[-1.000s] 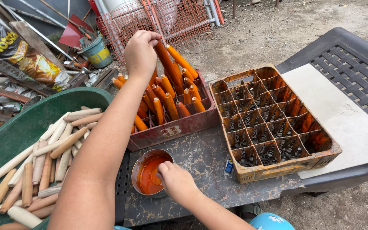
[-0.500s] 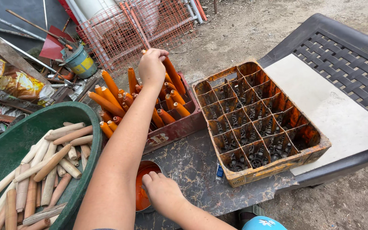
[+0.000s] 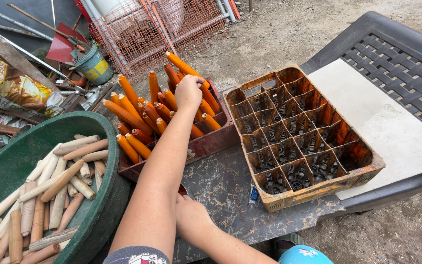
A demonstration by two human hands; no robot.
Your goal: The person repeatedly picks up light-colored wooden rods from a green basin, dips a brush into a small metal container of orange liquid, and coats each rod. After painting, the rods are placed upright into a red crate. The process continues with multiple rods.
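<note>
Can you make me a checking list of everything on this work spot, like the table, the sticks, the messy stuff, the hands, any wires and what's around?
Surface: dark mottled tabletop, stained, on bare dirt ground.
Job's things: orange painted sticks standing tilted in a red crate; plain wooden sticks piled in a green tub; empty orange divided crate beside the red one.
Clutter: small blue thing by the empty crate, too small to tell.
Grippers: left hand closed on an orange stick in the red crate; right hand resting low on the tabletop, what it touches is hidden.
Cables: nothing seen.
Surroundings: wire mesh panels, a paint bucket, a dark plastic chair with a pale board on it.
</note>
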